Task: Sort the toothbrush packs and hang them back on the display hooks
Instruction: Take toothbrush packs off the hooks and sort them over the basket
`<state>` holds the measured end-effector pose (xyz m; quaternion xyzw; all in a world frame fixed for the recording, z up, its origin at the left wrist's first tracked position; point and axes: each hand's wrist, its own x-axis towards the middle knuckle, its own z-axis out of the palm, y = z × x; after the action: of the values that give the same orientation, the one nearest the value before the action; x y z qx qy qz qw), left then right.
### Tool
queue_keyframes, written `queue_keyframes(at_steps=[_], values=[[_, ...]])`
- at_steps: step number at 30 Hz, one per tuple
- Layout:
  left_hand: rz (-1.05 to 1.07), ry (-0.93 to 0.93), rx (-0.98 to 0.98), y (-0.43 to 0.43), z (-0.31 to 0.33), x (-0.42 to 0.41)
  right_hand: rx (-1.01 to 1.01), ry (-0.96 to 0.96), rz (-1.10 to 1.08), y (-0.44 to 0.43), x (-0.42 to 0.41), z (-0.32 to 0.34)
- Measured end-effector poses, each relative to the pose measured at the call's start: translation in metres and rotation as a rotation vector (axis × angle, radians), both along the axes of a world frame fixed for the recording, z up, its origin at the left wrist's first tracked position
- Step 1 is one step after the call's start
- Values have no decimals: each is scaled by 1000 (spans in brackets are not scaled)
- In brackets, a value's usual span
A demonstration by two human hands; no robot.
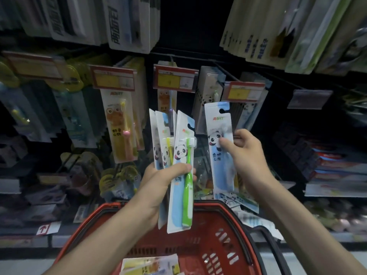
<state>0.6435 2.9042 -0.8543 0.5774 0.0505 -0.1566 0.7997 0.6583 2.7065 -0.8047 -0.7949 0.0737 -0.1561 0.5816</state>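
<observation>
My left hand [164, 176] grips a fanned bunch of panda toothbrush packs [178, 143]; the front one holds a green brush, another a yellow one. My right hand [245, 149] pinches a single panda pack with a pale blue brush [219, 124], held upright with its hang hole at the top. That pack sits just below and left of a hook with a red and yellow price tag [245, 91], where more panda packs [210, 92] hang. More packs [151, 264] lie in the red basket [224, 245] below.
Orange cartoon toothbrush packs [124, 126] hang left of centre under price tags [113, 79]. Larger packs [129, 22] hang on the row above. Shelves with boxed goods [335, 169] stand at the right. The basket's black handle [272, 249] rests along its right rim.
</observation>
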Motion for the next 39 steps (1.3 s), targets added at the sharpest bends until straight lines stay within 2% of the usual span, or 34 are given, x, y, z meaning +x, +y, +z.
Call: queue_keyframes(at_steps=[3, 9, 16, 20, 23, 25, 29, 31, 34, 39], values=[[-20, 5, -37, 1, 0, 10, -41, -39, 8, -3, 28, 0], [-22, -42, -59, 0, -4, 16, 46, -90, -34, 6, 82, 16], [-20, -84, -21, 0, -7, 21, 258, -101, -85, 23, 114, 11], [16, -19, -27, -1, -6, 23, 410, -106, -128, 24, 121, 3], [-76, 61, -96, 3, -1, 19, 441, -82, -136, 20, 126, 3], [-69, 46, -92, 5, 0, 17, 386, -49, -152, 18, 128, 4], [-108, 35, -97, 4, 14, 13, -15, 134, -181, 14, 114, -1], [-78, 39, -108, 4, 15, 12, -46, 147, -187, 15, 88, -4], [-1, 46, -119, 4, 11, 9, 7, 153, -69, 23, 41, -4], [37, 31, -174, -1, 15, 6, 230, 335, 305, 41, -4, -2]])
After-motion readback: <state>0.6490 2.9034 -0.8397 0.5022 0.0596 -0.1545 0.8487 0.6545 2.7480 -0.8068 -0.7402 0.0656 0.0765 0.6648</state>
